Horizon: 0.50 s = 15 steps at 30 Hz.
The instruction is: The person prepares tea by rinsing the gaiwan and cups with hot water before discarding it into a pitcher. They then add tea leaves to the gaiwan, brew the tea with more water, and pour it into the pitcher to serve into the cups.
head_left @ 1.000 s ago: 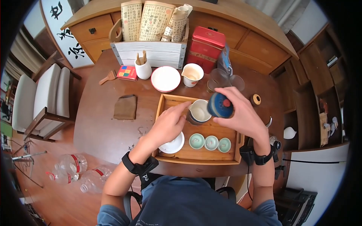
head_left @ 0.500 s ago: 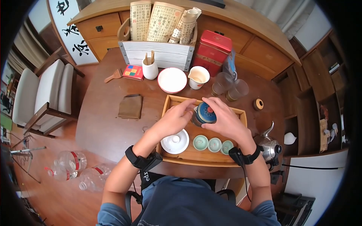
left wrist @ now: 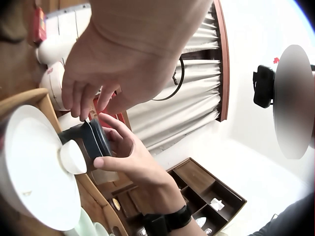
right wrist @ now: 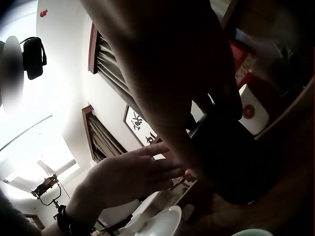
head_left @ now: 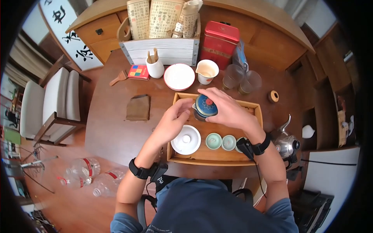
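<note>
A blue lid [head_left: 206, 105] with a flower pattern and a red knob sits on a dark, spouted pot [head_left: 199, 117] in the wooden tray [head_left: 217, 160]. Thumb and fingers of my right hand [head_left: 227, 108] grip the lid by its edge. On the spout side, my left hand [head_left: 173, 121] hovers with loosely bent fingers and holds nothing; in the right wrist view its fingers [right wrist: 152, 167] look nearly straight. Just below that hand stands a white lidded bowl [head_left: 186, 147]. Small green cups [head_left: 213, 141] stand in a row, one partly covered by the right wrist.
Behind the tray stand a white bowl [head_left: 179, 77], a white pitcher [head_left: 207, 71], two clear glasses [head_left: 250, 82] and a red tin [head_left: 220, 43]. A folded brown cloth [head_left: 138, 107] lies left. A metal kettle [head_left: 286, 145] stands right, beyond the right forearm.
The right hand has brought the blue lid from beside the pot's open top onto it. The left hand has drawn slightly back from the pot. The head view has shifted.
</note>
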Each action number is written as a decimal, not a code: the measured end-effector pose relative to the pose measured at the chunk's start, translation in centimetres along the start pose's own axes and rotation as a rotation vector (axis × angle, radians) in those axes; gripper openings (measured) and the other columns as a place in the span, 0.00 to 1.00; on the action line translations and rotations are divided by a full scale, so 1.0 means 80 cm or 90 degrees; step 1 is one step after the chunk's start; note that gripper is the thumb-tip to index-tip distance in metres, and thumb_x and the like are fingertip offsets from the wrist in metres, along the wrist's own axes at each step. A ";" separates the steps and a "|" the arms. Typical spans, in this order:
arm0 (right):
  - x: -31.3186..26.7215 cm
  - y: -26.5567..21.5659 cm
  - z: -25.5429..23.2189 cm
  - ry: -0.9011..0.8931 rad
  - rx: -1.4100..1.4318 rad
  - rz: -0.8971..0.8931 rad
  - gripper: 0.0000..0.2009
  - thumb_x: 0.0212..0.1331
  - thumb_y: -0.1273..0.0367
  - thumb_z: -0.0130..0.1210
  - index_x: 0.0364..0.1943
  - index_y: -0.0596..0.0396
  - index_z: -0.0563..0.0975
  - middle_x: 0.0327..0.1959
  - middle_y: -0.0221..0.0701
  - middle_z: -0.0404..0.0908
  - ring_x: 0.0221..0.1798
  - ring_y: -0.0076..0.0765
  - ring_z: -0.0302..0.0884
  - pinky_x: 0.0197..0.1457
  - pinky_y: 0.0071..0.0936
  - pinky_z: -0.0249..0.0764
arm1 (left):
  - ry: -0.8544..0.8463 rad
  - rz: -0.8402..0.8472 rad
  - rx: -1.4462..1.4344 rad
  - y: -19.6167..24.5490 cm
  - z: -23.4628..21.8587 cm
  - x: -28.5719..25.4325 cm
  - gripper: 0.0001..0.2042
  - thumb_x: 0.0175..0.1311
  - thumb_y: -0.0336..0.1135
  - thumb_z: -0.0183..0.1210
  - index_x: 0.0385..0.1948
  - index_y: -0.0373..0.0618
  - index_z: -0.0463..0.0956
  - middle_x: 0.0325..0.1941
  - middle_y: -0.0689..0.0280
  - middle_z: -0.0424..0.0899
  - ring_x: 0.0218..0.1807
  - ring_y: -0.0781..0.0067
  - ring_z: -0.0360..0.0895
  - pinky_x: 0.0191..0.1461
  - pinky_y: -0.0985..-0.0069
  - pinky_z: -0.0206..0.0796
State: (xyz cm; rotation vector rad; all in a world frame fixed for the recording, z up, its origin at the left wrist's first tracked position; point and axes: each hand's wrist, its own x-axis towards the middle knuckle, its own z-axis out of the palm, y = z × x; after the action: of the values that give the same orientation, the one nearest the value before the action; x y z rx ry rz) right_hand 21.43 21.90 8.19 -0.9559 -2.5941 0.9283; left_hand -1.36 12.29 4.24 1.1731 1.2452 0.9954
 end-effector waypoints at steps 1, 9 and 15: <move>-0.006 0.000 0.003 0.038 -0.031 -0.003 0.43 0.49 0.68 0.76 0.74 0.54 0.69 0.67 0.42 0.73 0.70 0.56 0.72 0.72 0.48 0.72 | 0.012 0.019 0.000 -0.004 0.002 -0.007 0.20 0.81 0.29 0.52 0.71 0.39 0.71 0.68 0.58 0.81 0.66 0.67 0.78 0.69 0.69 0.71; -0.091 -0.038 0.022 0.239 0.057 0.046 0.34 0.55 0.66 0.75 0.68 0.54 0.75 0.68 0.42 0.73 0.70 0.55 0.71 0.73 0.46 0.69 | 0.138 0.170 0.433 -0.007 0.006 -0.096 0.20 0.69 0.28 0.63 0.62 0.38 0.78 0.65 0.50 0.83 0.62 0.43 0.79 0.68 0.56 0.71; -0.103 -0.066 0.111 0.110 0.081 0.080 0.39 0.52 0.60 0.78 0.70 0.53 0.73 0.71 0.44 0.70 0.69 0.58 0.71 0.72 0.51 0.68 | 0.175 0.104 0.477 -0.027 0.016 -0.128 0.23 0.66 0.24 0.64 0.64 0.41 0.78 0.65 0.54 0.84 0.58 0.50 0.81 0.63 0.60 0.74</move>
State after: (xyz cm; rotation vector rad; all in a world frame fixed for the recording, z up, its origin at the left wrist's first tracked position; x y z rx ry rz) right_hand 21.48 9.12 4.74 -1.1205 -2.3250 0.9817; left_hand -1.19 1.74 3.68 1.7727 1.8524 0.8411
